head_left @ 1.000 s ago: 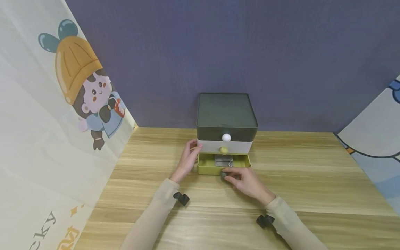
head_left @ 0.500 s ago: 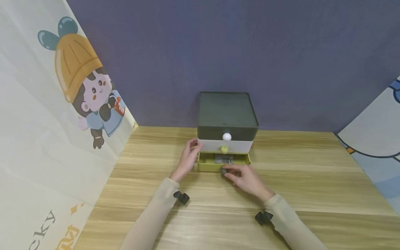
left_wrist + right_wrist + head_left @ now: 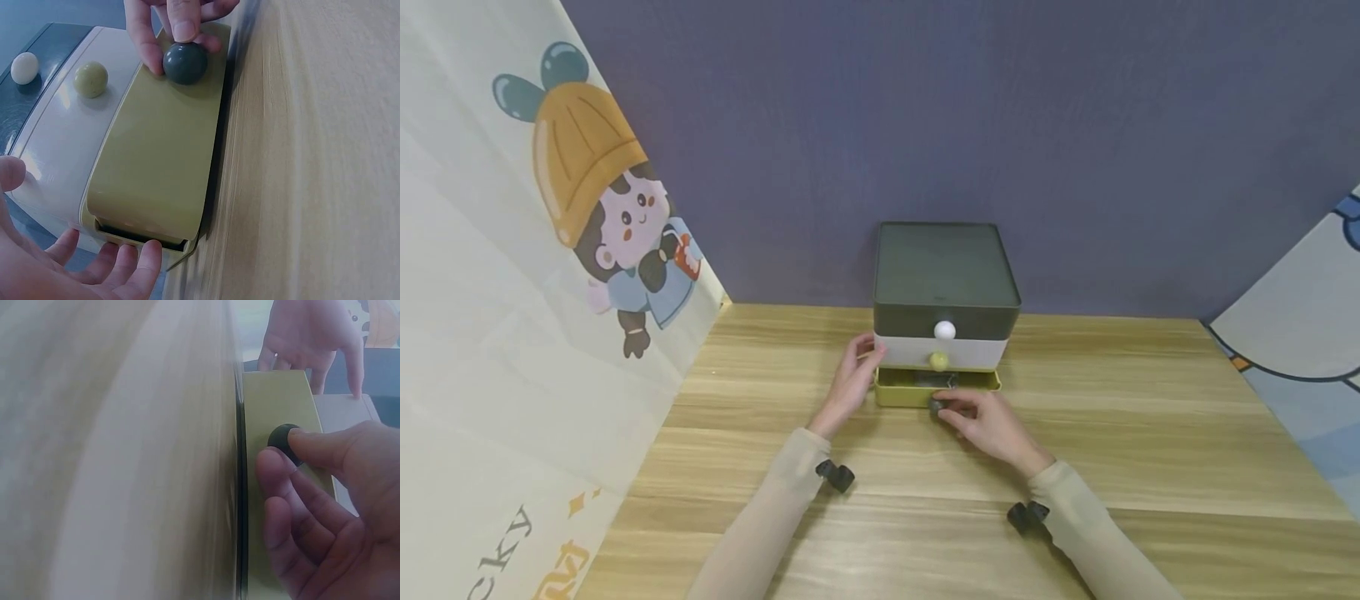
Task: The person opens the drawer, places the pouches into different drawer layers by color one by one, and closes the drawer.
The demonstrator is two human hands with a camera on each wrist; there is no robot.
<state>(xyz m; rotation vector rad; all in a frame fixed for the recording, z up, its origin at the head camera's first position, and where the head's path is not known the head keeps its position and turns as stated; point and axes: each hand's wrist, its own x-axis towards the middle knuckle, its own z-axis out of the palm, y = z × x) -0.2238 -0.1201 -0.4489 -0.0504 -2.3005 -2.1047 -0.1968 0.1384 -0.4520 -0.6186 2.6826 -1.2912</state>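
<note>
A small three-tier drawer box [image 3: 947, 265] stands on the wooden table, dark green on top, white in the middle, olive-yellow below. Its bottom drawer [image 3: 900, 397] is partly pulled out, with a flat grey item [image 3: 931, 379] and a small metal piece inside, both hard to make out. The right hand [image 3: 996, 427] pinches that drawer's dark green round knob [image 3: 185, 63] between thumb and fingers. At the box's left side rests the left hand [image 3: 848, 385], its thumb on the white drawer's front and its loosely extended fingers along the side.
A white knob [image 3: 944, 331] and a yellow-green knob [image 3: 938, 360] stick out from the upper drawers. Behind the box rises a dark blue wall [image 3: 940, 117]. A printed white sheet [image 3: 475, 292] borders the table [image 3: 760, 367] on the left.
The bottom drawer has slid inward toward the box, so less of its inside shows. The right hand has moved forward with the knob. The left hand has stayed in place.
</note>
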